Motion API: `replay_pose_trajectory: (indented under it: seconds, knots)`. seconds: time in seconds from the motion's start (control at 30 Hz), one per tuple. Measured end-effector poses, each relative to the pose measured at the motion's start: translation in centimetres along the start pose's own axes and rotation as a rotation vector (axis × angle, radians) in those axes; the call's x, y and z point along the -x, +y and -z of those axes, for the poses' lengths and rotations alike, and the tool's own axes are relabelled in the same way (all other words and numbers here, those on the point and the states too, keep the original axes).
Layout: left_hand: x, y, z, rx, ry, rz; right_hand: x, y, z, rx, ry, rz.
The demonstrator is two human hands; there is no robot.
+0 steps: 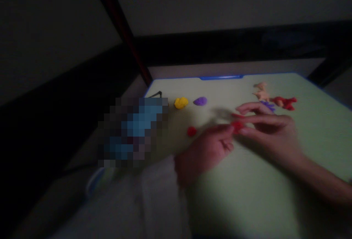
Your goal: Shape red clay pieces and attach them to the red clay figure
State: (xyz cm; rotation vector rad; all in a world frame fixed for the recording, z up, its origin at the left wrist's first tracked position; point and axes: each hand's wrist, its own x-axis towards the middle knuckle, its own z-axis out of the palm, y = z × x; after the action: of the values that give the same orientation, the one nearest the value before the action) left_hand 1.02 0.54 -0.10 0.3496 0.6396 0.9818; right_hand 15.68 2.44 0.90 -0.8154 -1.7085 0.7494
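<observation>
My left hand (207,152), in a light sleeve, is closed with thumb and finger pinched on a small lump of red modelling clay (237,126). From the other side the thumb and fingers of my right hand (275,132) grip the same red clay. A thin red bit (238,115) shows between my right fingers. On the board, left of my left hand, lies a small red clay ball (191,131). The image is dim and slightly blurred, so the exact shape of the held clay is unclear.
The pale board (242,195) has a blue edge. Toward its back lie a yellow clay lump (181,102) and a purple one (201,101). Peach (262,95), red (288,103) and purple (268,106) shaped pieces sit beyond my right hand. A pixelated blue patch (143,118) covers the left side.
</observation>
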Motion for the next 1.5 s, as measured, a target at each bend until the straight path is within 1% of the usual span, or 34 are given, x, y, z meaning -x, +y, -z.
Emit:
replay_pose_trajectory:
  seconds: [0.07,0.2,0.37,0.47,0.6,0.8,0.97,1.03,1.23,1.3,1.4,1.5]
  knots:
    - [-0.04,-0.01,0.08,-0.007,-0.013,0.008,0.01,-0.01,0.02,0.002,0.003,0.000]
    - [0.03,0.12,-0.06,0.048,-0.010,0.057,0.04,0.07,0.06,-0.007,-0.023,-0.002]
    - [0.22,0.20,-0.39,0.000,0.001,0.002,0.06,0.46,0.08,-0.003,0.013,0.033]
    - [0.12,0.19,-0.23,-0.004,0.004,0.027,0.05,0.53,0.10,0.029,0.023,0.042]
    - [-0.12,0.13,0.15,0.069,-0.028,0.064,0.01,0.29,0.07,0.044,-0.004,0.029]
    - [-0.07,0.00,0.00,0.030,-0.014,-0.009,0.02,0.36,0.12,0.005,-0.014,0.027]
    - [-0.02,0.17,-0.06,0.063,-0.018,0.046,0.03,0.31,0.21,0.048,-0.020,0.018]
    - [-0.02,0.21,-0.02,0.073,-0.027,0.043,0.00,0.16,0.20,0.058,-0.024,0.014]
    - [-0.09,0.00,0.33,-0.060,-0.068,-0.033,0.01,0.17,0.09,0.037,0.001,0.040]
    - [-0.14,-0.04,0.35,-0.078,-0.052,-0.032,0.04,0.34,0.11,0.040,0.015,0.056]
    - [-0.14,0.01,0.17,-0.012,-0.004,-0.001,0.07,0.55,0.14,0.043,-0.001,0.057]
    - [-0.09,0.06,-0.01,0.040,-0.015,0.012,0.03,0.60,0.11,0.042,-0.039,0.048]
